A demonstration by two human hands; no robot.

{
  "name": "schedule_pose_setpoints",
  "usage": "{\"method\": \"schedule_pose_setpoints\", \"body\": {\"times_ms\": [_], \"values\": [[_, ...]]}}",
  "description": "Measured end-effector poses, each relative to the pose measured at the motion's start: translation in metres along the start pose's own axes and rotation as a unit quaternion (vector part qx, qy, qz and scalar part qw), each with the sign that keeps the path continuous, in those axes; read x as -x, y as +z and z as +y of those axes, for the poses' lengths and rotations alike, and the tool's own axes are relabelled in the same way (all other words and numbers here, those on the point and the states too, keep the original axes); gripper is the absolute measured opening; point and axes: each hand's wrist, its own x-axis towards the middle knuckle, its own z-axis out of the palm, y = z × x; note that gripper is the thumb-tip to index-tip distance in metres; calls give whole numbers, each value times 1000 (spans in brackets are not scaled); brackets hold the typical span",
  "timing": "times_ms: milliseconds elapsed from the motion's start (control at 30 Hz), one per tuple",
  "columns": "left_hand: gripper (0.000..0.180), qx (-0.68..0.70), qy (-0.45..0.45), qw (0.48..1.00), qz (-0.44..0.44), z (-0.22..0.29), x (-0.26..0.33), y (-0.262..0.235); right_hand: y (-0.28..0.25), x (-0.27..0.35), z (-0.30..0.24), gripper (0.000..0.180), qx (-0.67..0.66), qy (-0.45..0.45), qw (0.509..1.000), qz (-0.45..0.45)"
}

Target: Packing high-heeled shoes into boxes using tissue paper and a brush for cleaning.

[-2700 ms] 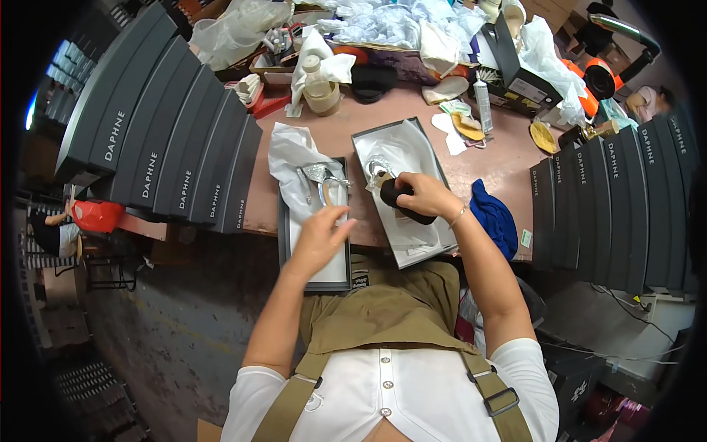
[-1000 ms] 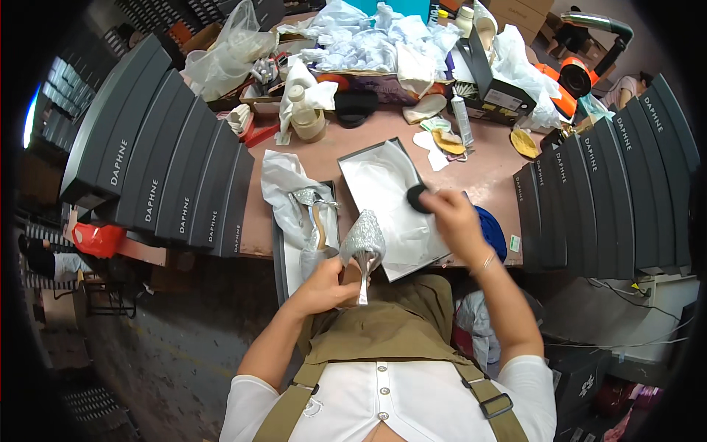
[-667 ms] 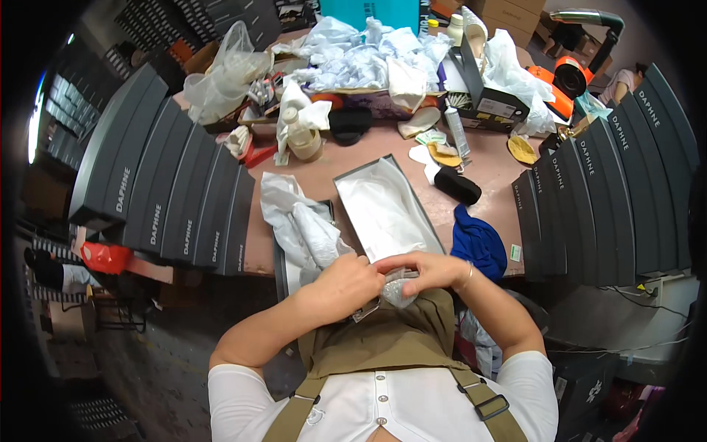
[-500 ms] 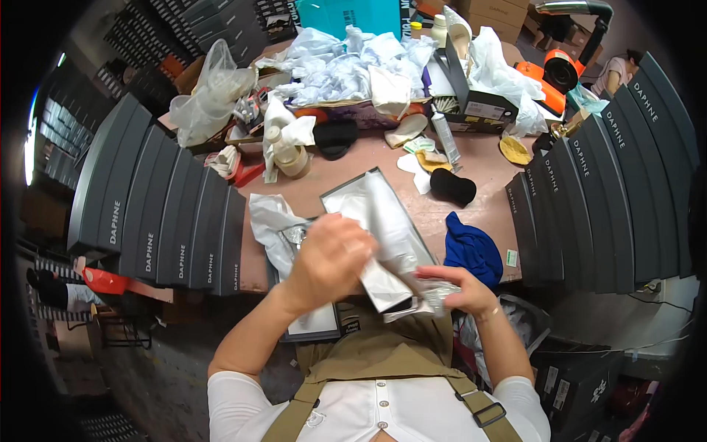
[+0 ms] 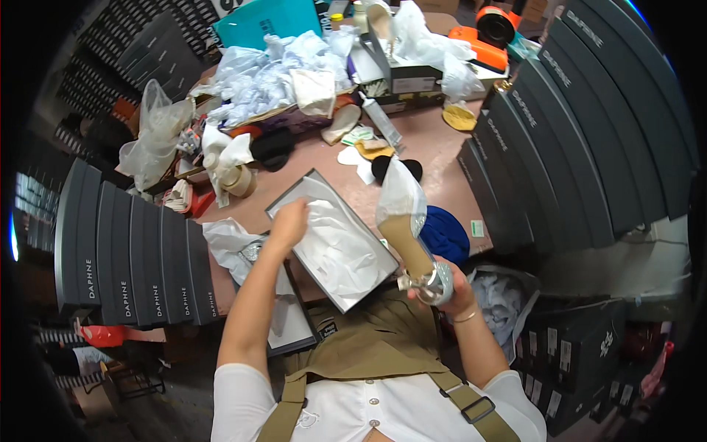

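In my right hand is a high-heeled sandal with a beige insole and silver glittery straps, gripped near the toe. White wrapping covers its raised heel end. My left hand reaches over the left side of an open grey shoe box, fingers closed at the edge of the white tissue paper lining it; the fingertips are partly hidden. Left of this box, another silver shoe lies in white paper, next to the grey box part at the table's front edge.
Stacked grey shoe boxes stand on the left and right. Crumpled white paper fills a carton at the back. A blue cloth, a black pad, a tube and a beige bottle sit on the table.
My right hand has raised the sandal and turned it heel end up, clear of the box. My left hand has moved left and down onto the lining paper. The view has shifted right.
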Motion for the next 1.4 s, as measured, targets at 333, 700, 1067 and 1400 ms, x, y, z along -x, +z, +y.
{"method": "schedule_pose_setpoints", "body": {"times_ms": [333, 700, 1067, 1400], "values": [[43, 418, -113, 865, 253, -61, 80, -264, 6, -11, 29, 90, -196, -22, 973, -119], [26, 256, 38, 954, 154, 61, 57, -124, 45, 34, -13, 89, 117, 7, 989, -87], [48, 96, 124, 966, 205, 70, 152, -140, 57, -52, 30, 58, 264, 178, 948, -18], [45, 134, 260, 943, 157, 109, 179, -158, 107, -58, 59, 44, 112, 113, 987, 20]]}}
